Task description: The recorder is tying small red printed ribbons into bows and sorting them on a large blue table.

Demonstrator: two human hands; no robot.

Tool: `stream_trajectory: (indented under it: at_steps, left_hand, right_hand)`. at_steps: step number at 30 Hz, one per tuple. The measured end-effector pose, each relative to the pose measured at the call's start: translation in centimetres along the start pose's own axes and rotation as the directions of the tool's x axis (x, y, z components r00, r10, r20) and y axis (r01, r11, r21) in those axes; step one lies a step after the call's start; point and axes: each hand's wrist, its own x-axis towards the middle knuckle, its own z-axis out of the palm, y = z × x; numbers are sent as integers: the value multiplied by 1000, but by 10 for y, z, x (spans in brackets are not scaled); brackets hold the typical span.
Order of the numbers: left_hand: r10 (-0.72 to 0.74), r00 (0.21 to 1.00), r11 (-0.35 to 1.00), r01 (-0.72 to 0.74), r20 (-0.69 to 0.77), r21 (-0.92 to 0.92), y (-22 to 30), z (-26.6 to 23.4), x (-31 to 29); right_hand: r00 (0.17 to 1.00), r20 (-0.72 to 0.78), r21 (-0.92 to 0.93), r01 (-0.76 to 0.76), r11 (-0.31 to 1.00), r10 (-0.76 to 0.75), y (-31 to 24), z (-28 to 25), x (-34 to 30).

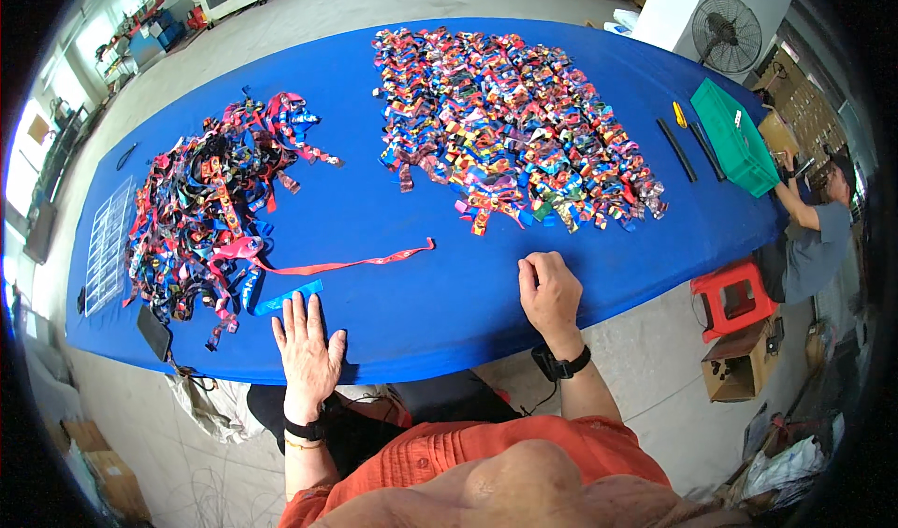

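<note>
My left hand (309, 348) lies flat on the blue-covered table, palm down, fingers stretched out. Its fingertips touch or nearly touch a light blue strap end (288, 297). Beyond it is a tangled heap of colourful printed straps (201, 210); a red strap (355, 263) trails from the heap toward the middle of the table. My right hand (550, 289) rests near the table's front edge, curled into a loose fist, with nothing showing in it. Farther off, many folded or bundled printed straps (514, 121) lie in dense rows.
A clear plastic grid sheet (109, 243) lies at the table's left; a dark flat object (153, 332) sits at its front edge. To the right are black rods (676, 150), a yellow cutter (679, 115) and a green crate (734, 135). Another person (817, 224) works beside a red stool (734, 299).
</note>
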Motion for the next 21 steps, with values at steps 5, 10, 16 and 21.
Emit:
stream_trajectory:
  at_steps: [5, 10, 16, 21]
  left_hand:
    - [-4, 1000, 1000, 4, 9, -2, 1, 1, 2]
    - [-21, 1000, 1000, 22, 22, -10, 2, 0, 3]
    - [-61, 998, 998, 61, -15, -8, 11, 2, 7]
    - [-134, 987, 990, 129, -94, -54, 13, 12, 17]
  right_hand:
    - [999, 34, 23, 19, 1000, -20, 3, -4, -1]
    - [997, 70, 84, 21, 996, -27, 11, -11, -3]
    - [997, 76, 33, -14, 999, 12, 31, -27, -1]
    - [994, 65, -75, -88, 993, 93, 55, -34, 7]
